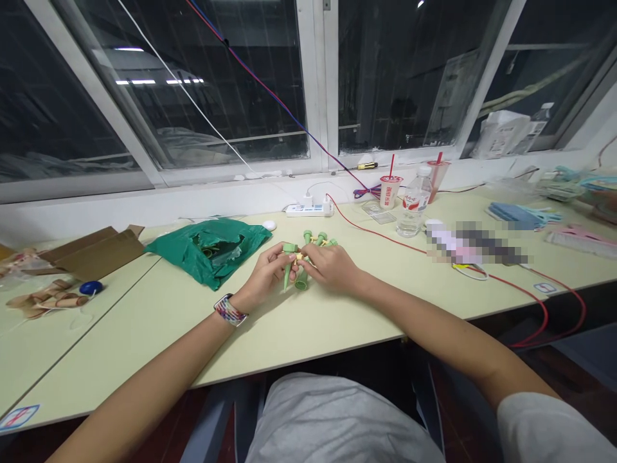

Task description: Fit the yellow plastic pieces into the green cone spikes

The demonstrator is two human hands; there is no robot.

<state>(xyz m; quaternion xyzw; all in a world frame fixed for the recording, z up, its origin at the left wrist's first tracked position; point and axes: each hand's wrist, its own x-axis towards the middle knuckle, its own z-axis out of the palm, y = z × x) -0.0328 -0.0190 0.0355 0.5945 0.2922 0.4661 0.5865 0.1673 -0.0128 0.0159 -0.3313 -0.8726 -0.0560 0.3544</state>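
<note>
My left hand (263, 275) is closed around a green plant watering spike (287, 273), its thick cap up and its pointed end hanging down over the table. A small pale-yellow valve piece (299, 257) shows at the spike's side, between both hands. The fingers of my right hand (332, 267) are closed at that yellow piece; their tips are partly hidden. Just below the fingers is another green part with a round ridged end (301, 281); I cannot tell whether it is held or lies on the table. Several more green spikes (319, 238) with yellow pieces lie behind my hands.
A torn green plastic bag (241, 241) lies left of my hands. Farther left are an opened cardboard box (96, 252) and wooden toys with a blue ball (90, 287). A power strip (309, 210), a water bottle (413, 206), a drink cup (389, 191) and a red cable (376, 235) are behind and right.
</note>
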